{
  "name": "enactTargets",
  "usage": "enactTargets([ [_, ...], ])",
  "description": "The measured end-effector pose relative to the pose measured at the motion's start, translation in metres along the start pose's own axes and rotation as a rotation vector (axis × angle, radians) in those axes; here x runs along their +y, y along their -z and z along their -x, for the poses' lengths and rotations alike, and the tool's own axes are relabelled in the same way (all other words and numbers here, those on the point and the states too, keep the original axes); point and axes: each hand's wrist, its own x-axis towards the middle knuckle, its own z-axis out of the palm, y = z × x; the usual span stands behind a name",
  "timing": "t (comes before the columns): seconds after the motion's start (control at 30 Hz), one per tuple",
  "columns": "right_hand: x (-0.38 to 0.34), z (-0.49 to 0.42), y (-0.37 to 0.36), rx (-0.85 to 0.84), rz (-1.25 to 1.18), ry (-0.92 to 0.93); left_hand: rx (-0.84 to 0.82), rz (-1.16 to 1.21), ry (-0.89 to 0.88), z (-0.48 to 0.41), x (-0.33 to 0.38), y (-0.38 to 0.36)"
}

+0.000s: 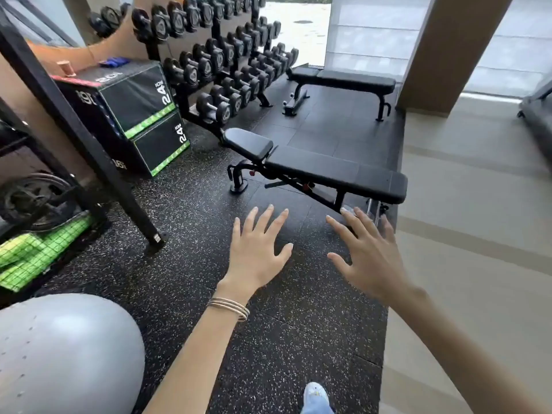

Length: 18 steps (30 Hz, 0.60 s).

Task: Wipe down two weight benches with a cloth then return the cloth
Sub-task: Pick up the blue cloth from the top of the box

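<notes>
Two black padded weight benches stand on the dark rubber floor. The near bench [325, 171] lies in the middle of the view; the far bench [346, 79] stands behind it by the window. A blue cloth [115, 61] lies on top of the black plyo box [131, 97] at the upper left. My left hand [257, 252] and my right hand [367, 252] are stretched out in front of me with fingers spread, palms down, holding nothing. They hover short of the near bench, and the right fingertips overlap its foot end in the view.
A dumbbell rack [221, 55] fills the back left. A black rack upright [89, 144] slants across the left, with weight plates [35, 198] and a green mat [33, 255] behind it. A grey exercise ball [65, 354] sits at the lower left. A pillar [448, 52] and pale floor lie to the right.
</notes>
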Motion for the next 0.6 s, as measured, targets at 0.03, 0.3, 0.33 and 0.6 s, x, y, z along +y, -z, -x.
enactTargets([
  [0.03, 0.006, -0.011, 0.002, -0.005, -0.01, 0.03, 0.014, -0.015, 0.007, -0.009, 0.0, 0.003],
  [0.3, 0.025, -0.102, -0.003, -0.023, -0.014, 0.205, 0.067, -0.165, 0.124, -0.067, -0.01, 0.005],
  [0.33, 0.026, -0.11, -0.007, -0.036, -0.022, 0.22, 0.065, -0.166, 0.145, -0.071, -0.014, 0.003],
  [0.6, 0.005, -0.201, -0.038, -0.094, -0.042, 0.306, -0.002, -0.159, 0.226, -0.134, -0.062, -0.01],
])
